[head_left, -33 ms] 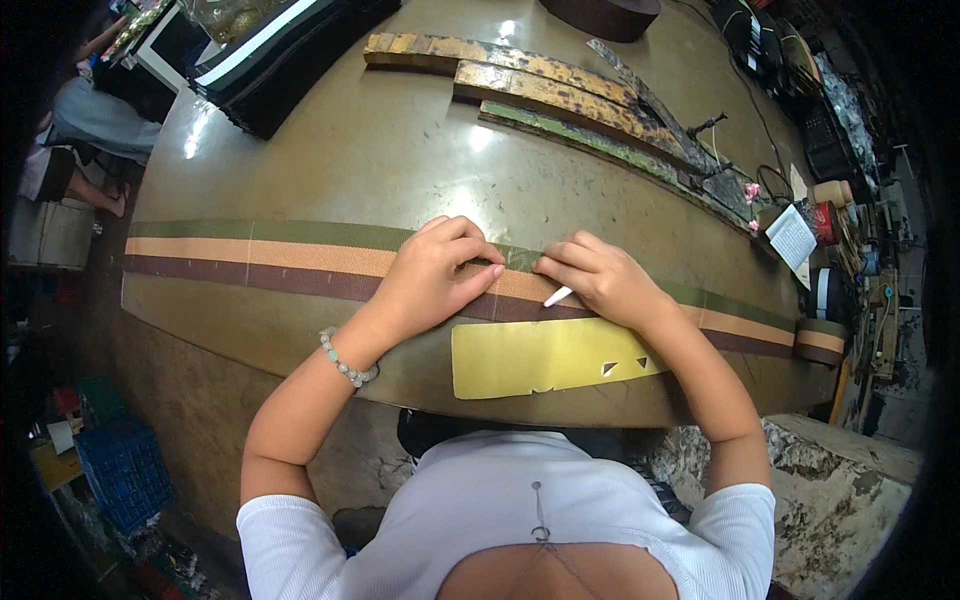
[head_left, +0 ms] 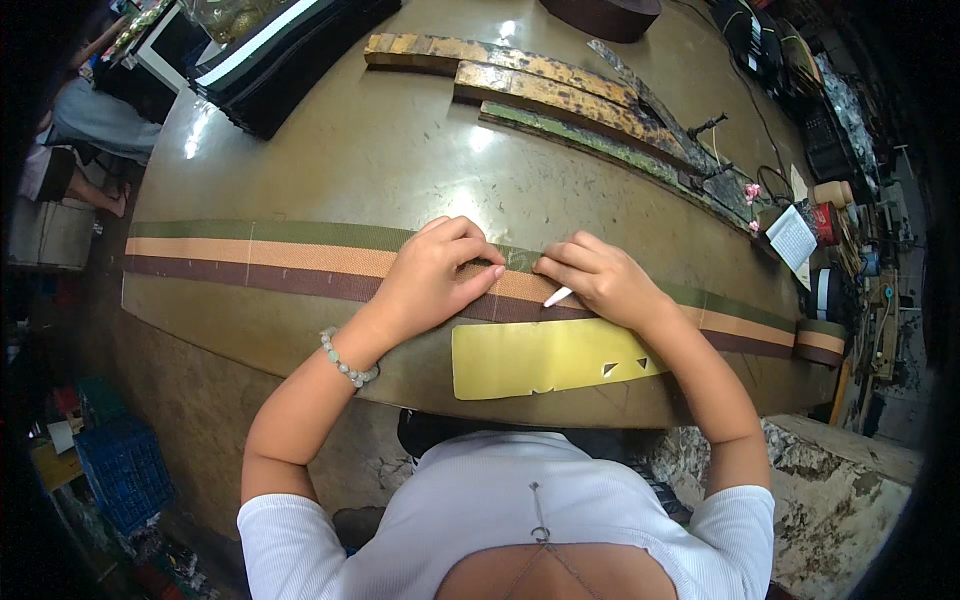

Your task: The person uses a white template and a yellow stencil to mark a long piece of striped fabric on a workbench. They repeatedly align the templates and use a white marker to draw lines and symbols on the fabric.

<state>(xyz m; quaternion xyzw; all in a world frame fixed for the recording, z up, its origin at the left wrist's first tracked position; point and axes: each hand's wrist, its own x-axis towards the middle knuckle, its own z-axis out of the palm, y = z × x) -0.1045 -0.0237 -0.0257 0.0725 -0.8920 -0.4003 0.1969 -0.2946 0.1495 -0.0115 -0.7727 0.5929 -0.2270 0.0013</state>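
Note:
A long striped webbing strap (head_left: 330, 258), green, tan and dark brown, lies across the table from left to right, ending in a roll (head_left: 820, 341) at the right. Thin pale lines cross it in places. My left hand (head_left: 438, 268) rests on the strap, fingers bent, thumb and forefinger tips pressed together at the webbing beside one pale line. Further right, my right hand (head_left: 598, 280) is closed around a white pen (head_left: 558, 296), its end pointing down-left over the brown stripe. Just below lies a flat yellow template (head_left: 530, 362) with small triangular cut-outs, partly under my right wrist.
Stained wooden bars (head_left: 540, 80) with a metal clamp lie beyond the strap. Black strips (head_left: 270, 90) are stacked at the far left, and a dark roll (head_left: 605, 15) stands at the far edge. A blue crate (head_left: 122, 470) sits on the floor. Another person's legs (head_left: 95, 190) show at left.

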